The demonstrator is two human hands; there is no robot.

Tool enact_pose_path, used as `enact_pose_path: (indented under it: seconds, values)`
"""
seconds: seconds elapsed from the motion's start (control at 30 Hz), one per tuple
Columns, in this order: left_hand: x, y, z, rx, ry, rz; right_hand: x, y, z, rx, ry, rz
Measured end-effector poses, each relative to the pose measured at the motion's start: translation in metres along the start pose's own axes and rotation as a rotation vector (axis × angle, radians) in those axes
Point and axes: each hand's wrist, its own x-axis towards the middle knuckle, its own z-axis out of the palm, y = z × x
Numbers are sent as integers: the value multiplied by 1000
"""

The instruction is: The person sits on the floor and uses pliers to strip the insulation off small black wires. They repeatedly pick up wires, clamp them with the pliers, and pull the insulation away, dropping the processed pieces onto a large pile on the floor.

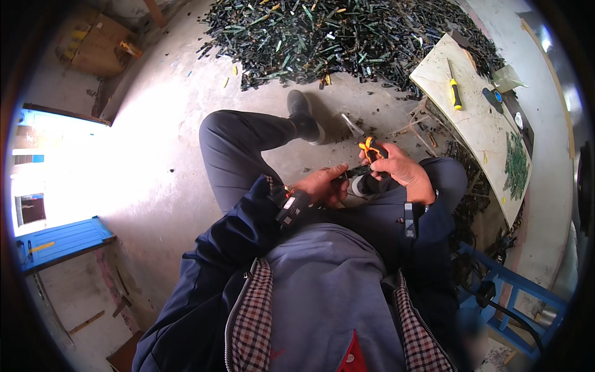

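Note:
My left hand [323, 185] grips one end of a small dark strip-shaped part [357, 171], held low between my knees. From the other side, my right hand [404, 169] holds pliers [370, 148] with orange and black handles. My right thumb and fingers also come up against the far end of the dark part. The pliers' jaws are hard to make out. On the floor beyond them lies a shiny, pale narrow piece [352, 124] that I cannot identify.
A large heap of dark strip-shaped parts [316, 42] covers the floor ahead. To the right, a pale board [479, 111] carries a yellow-and-black screwdriver [455, 94] and a pile of green circuit-board strips [516, 167]. A blue frame [509, 297] with a black cable stands at lower right.

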Motion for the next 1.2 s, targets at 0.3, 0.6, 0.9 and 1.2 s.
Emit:
enact_pose_path:
  seconds: [0.3, 0.6, 0.9, 1.2]
  values:
    - [-16, 21, 22, -43, -68, -55, 3, 7, 9, -3, 52, -15]
    - [4, 5, 14, 72, 137, 140, 13, 15, 22, 57, 169, -102]
    - [4, 2, -4, -45, 274, 259, -15, 11, 14, -19, 174, -87]
    - [0, 9, -5, -243, 260, 258, -20, 43, 46, -667, 299, 109]
